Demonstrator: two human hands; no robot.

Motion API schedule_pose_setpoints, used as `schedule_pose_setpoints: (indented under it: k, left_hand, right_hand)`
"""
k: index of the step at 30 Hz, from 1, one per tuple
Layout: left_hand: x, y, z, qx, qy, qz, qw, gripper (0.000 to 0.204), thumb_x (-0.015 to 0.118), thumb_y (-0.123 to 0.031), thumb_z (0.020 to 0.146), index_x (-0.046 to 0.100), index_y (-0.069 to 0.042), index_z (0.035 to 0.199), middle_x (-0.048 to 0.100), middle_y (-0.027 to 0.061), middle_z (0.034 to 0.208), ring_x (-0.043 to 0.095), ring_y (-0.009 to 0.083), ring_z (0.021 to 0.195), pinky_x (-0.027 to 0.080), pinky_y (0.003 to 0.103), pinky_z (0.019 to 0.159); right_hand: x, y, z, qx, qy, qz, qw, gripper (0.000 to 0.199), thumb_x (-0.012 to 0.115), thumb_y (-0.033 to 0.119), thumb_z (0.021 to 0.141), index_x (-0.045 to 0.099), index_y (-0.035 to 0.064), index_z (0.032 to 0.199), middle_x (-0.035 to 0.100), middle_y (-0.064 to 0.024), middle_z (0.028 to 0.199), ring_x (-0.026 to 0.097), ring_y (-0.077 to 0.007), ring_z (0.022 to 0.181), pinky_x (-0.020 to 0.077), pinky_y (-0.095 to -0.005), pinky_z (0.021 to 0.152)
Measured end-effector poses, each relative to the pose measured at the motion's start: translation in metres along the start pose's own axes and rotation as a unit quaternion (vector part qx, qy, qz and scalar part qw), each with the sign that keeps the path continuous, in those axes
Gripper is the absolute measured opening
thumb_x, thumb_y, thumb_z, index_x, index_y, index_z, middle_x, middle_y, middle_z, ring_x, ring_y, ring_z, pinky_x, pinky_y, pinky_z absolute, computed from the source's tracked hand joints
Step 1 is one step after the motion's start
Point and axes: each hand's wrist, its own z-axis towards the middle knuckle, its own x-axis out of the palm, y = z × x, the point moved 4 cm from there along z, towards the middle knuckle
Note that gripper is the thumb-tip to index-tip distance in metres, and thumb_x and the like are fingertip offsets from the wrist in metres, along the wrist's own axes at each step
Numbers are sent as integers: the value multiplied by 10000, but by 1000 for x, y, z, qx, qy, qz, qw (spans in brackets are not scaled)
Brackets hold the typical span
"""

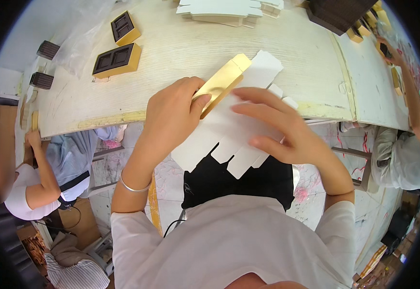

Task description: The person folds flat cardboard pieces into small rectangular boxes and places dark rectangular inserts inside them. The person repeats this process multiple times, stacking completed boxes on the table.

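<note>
A pale wooden worktable fills the room's middle. At its near edge lies a flat white cardboard box blank, gold face folded up; the left hand pinches that gold flap, the right hand presses open-fingered on the blank. Beyond the blank to the left sit two gold-sided trays (dark inserts inside)

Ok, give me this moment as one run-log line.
left hand: grips gold box panel | right hand: flat on white carton blank | site: table edge | nearby: two finished gold boxes
</note>
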Motion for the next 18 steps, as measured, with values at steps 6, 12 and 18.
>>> schedule_pose_setpoints:
  k: [6,12,18]
  left_hand:
    - [7,-16,31,143,-6,23,989,138,626,-155,853,624,-31,913,632,123,832,612,299,725,476,355,652]
    - [12,-16,44,163,48,-5,986,138,636,-134,844,611,-25,925,627,107,863,608,296,753,482,354,666]
    - [16,-10,41,116,62,-51,990,139,635,-129,851,612,-27,942,622,97,870,605,278,754,478,348,669]
  right_hand:
    - [1,-8,-43,-113,4,-306,945,280,689,94,739,642,45,1011,585,-130,1058,566,-310,996,448,-394,806]
    - [3,-19,18,-127,-139,-374,908,147,653,87,733,584,21,845,543,-94,904,535,-230,825,427,-345,707]
    - [24,-14,-10,-224,-74,-417,878,254,670,97,670,614,9,901,552,-101,932,555,-237,836,453,-355,720]
